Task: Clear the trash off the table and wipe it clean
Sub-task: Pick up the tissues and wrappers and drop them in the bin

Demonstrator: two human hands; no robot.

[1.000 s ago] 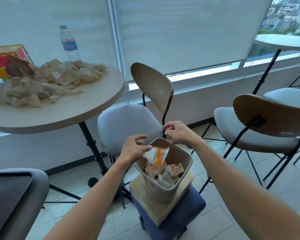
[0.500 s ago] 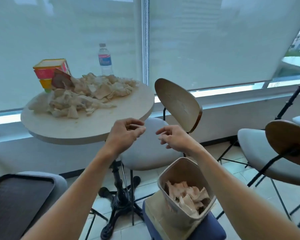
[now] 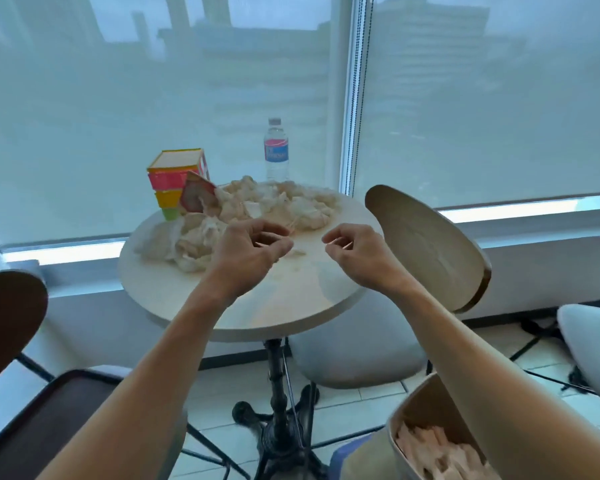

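A round pale table [image 3: 284,306] carries a heap of crumpled tissues [image 3: 257,209] across its far half. My left hand [image 3: 250,251] hovers over the table beside the near edge of the heap, fingers curled and empty. Further right, my right hand [image 3: 357,251] hangs above bare tabletop, fingers loosely bent, holding nothing. A beige trash bin [image 3: 413,407] with tissues inside sits low at the right, partly hidden behind my right forearm.
A colourful box [image 3: 177,174] and a water bottle [image 3: 276,150] stand at the table's far edge. A wooden-backed chair [image 3: 426,247] is right of the table; another chair back [image 3: 7,323] and a dark tray [image 3: 49,427] are at left.
Both hands have risen from the bin up to the table after a wrapper was dropped in. My view has swung up and left, putting the table in the centre.
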